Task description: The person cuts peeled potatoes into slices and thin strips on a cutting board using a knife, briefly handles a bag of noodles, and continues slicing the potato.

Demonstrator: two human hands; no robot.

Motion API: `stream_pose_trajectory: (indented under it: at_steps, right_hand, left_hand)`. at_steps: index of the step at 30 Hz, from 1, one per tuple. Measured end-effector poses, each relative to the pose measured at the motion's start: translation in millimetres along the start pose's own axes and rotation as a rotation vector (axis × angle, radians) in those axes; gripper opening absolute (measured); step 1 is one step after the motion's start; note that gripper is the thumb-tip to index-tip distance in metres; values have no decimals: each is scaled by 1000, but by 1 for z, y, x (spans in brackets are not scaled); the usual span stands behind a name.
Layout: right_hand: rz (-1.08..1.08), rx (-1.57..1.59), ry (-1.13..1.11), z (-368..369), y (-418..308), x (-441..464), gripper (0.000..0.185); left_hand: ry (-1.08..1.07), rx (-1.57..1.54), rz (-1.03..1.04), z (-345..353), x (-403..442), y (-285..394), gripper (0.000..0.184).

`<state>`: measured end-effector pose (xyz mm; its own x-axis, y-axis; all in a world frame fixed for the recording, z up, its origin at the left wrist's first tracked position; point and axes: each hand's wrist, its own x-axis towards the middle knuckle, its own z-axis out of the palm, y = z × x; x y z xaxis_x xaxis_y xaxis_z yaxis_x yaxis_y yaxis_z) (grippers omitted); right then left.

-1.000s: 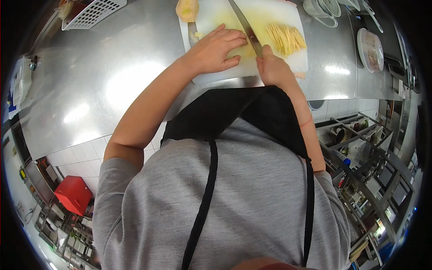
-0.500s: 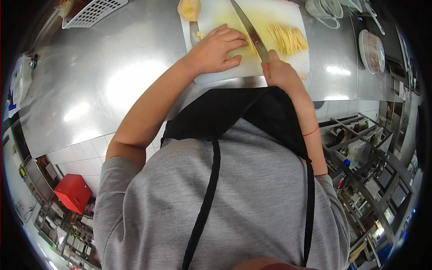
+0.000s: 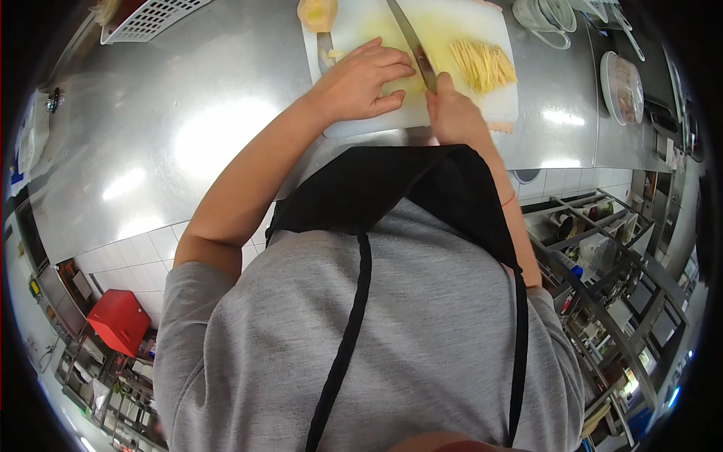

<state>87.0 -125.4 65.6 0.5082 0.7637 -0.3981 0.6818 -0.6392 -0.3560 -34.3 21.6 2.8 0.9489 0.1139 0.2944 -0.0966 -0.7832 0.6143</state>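
Over the white board (image 3: 452, 19), the knife (image 3: 415, 45) points forward-left, right fingers (image 3: 445, 83) clamped on it; whether left fingers (image 3: 393, 58) grip is unclear.

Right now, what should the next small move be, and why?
Probably one short slicing stroke with the knife: the right hand grips it close beside the left hand, and cut yellow strips already lie on the cutting board.

The knife (image 3: 413, 39) is cut off at its tip by the top edge, its handle hidden in the right hand (image 3: 457, 114); the cutting board (image 3: 482, 22) is cropped there too and partly covered by the left hand (image 3: 363, 81)
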Motion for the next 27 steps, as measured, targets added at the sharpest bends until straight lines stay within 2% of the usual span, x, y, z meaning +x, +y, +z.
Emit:
stream_pose_trajectory:
  at_steps: [3,5,9,11,15,18,21,23,27]
  right_hand:
    - [-41,-43,-78,-11,3,0,23]
    - [15,-39,-101,-8,-1,-4,24]
    - [-14,9,-12,-1,-2,-3,25]
    - [-10,-41,-108,-13,3,-3,25]
    - [49,-39,-97,-4,-6,-5,26]
    - [13,-13,-18,-2,-5,-3,24]
    - [-32,-60,-109,-13,-2,-4,23]
    - [30,-31,-48,-1,-6,-6,22]
    - [-4,-16,12,1,-8,-3,23]
  left_hand:
    - [46,10,21,1,-1,0,34]
    - [36,7,11,0,-2,0,34]
    - [5,-9,4,0,0,-1,34]
    - [26,-1,14,1,-1,0,34]
    - [22,-6,2,1,-1,-1,34]
    - [18,-22,11,0,0,-2,34]
    - [52,-1,22,0,-2,-1,35]
    - [37,-12,11,1,-3,-1,35]
    - [-1,-11,10,0,-1,-3,35]
